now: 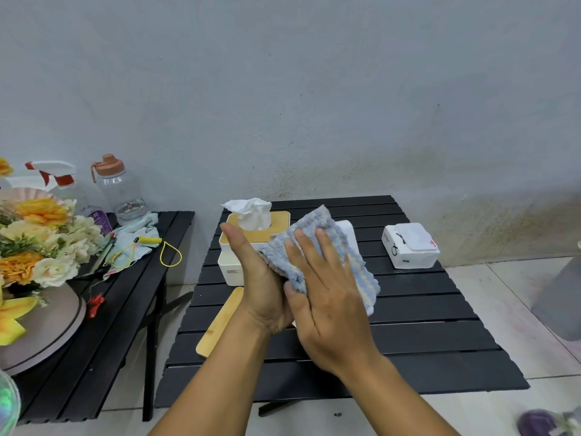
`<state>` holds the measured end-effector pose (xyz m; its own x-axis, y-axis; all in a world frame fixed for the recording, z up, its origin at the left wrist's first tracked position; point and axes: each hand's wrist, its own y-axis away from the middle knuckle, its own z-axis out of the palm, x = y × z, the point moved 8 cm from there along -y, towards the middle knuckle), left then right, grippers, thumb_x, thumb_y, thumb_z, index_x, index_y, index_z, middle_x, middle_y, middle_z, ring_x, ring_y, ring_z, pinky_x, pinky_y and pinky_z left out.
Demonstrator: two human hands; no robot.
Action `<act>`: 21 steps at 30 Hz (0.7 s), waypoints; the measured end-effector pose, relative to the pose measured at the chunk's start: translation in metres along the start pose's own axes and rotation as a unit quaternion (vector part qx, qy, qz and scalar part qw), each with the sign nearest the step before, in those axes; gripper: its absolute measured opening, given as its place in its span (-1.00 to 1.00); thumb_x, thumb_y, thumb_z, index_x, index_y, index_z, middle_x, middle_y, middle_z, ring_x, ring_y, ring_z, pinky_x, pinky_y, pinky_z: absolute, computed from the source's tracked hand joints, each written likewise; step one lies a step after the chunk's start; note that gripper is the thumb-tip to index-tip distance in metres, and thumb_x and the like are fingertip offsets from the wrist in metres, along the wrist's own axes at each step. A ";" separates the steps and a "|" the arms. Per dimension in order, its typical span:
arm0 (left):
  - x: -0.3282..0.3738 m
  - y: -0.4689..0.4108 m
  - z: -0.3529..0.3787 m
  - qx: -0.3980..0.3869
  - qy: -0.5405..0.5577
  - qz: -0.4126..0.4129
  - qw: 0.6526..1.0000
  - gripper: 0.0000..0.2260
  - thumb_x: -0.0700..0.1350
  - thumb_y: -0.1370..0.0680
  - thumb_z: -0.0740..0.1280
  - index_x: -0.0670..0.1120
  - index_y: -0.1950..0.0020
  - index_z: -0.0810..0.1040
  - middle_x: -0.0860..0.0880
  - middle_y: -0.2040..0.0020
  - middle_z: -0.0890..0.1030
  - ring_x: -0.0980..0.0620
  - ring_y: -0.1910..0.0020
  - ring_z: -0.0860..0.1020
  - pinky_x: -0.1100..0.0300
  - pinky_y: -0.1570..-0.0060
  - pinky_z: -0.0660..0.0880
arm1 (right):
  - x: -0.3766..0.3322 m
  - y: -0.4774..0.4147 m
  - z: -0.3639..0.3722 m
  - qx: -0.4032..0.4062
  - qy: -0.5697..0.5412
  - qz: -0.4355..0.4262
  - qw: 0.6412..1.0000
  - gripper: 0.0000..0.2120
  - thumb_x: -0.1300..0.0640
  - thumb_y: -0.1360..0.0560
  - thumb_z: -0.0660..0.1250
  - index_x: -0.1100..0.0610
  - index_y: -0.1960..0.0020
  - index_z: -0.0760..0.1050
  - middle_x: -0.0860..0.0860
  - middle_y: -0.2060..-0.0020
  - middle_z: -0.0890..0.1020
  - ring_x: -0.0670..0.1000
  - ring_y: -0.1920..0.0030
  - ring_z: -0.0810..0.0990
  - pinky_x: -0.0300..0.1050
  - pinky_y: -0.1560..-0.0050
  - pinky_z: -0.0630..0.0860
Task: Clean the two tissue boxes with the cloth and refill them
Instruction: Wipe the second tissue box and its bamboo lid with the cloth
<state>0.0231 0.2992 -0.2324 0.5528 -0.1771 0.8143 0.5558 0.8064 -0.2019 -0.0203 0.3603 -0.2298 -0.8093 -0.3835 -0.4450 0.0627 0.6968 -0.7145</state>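
both hands met above the black slatted worktop (408,325). the right hand (327,287), fingers straight and a little spread, pressed the fluffy blue-and-yellow cloth (361,272) against the upright left hand (261,278), its fingers straight and together. just behind stood the white tissue box with a bamboo lid (232,269).

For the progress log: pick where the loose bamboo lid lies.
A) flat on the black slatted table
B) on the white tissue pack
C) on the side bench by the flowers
A: the loose bamboo lid lies flat on the black slatted table, in front of the lidded tissue box.
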 end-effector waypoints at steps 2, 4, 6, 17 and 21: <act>0.000 0.001 0.006 0.009 0.026 0.009 1.000 0.04 0.65 -0.26 -0.02 -0.15 -0.22 0.71 -0.26 -0.25 0.64 -0.20 -0.31 0.59 -0.02 -0.34 0.51 | 0.003 -0.004 -0.004 0.004 0.019 -0.006 1.000 -0.53 0.01 -0.63 0.12 0.06 -0.52 0.33 -0.07 -0.53 0.31 0.04 -0.59 0.10 0.29 -0.49 0.17; -0.002 0.002 0.005 0.059 0.028 0.018 0.998 0.07 0.68 -0.25 0.09 -0.24 -0.19 0.66 -0.28 -0.20 0.59 -0.22 -0.27 0.56 -0.01 -0.33 0.49 | 0.008 -0.011 -0.007 0.024 0.044 0.016 0.999 -0.54 0.00 -0.64 0.09 0.05 -0.51 0.35 -0.07 -0.51 0.34 0.04 -0.59 0.11 0.26 -0.50 0.14; -0.002 0.001 0.001 0.115 -0.044 0.033 0.992 0.10 0.68 -0.26 0.03 -0.25 -0.26 0.62 -0.25 -0.21 0.66 -0.14 -0.25 0.63 0.01 -0.31 0.54 | 0.016 -0.015 -0.009 0.044 0.067 0.050 0.996 -0.53 -0.01 -0.64 0.06 0.05 -0.51 0.33 -0.05 -0.51 0.35 0.03 -0.59 0.11 0.26 -0.51 0.12; 0.006 0.000 -0.013 0.141 -0.130 0.010 0.981 -0.15 0.56 -0.31 -0.06 -0.04 0.13 0.78 -0.09 0.08 0.76 0.00 0.05 0.73 0.09 -0.02 0.65 | 0.008 -0.006 0.000 0.007 0.016 0.028 0.999 -0.47 0.05 -0.62 0.06 0.07 -0.58 0.18 -0.05 -0.59 0.17 0.02 -0.61 0.01 0.16 -0.58 -0.08; 0.005 -0.001 -0.018 0.126 -0.117 0.026 0.985 0.08 0.70 -0.20 0.13 -0.29 -0.07 0.64 -0.31 -0.15 0.66 -0.24 -0.18 0.63 -0.23 -0.37 0.49 | 0.009 -0.012 -0.001 0.010 0.033 0.007 0.999 -0.50 0.01 -0.64 0.06 0.07 -0.57 0.24 -0.07 -0.57 0.22 -0.02 -0.60 0.08 0.15 -0.57 0.01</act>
<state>0.0364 0.2878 -0.2380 0.4008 -0.0212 0.9159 0.3429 0.9305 -0.1286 -0.0292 0.3493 -0.2243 -0.8448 -0.3323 -0.4195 0.0858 0.6896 -0.7191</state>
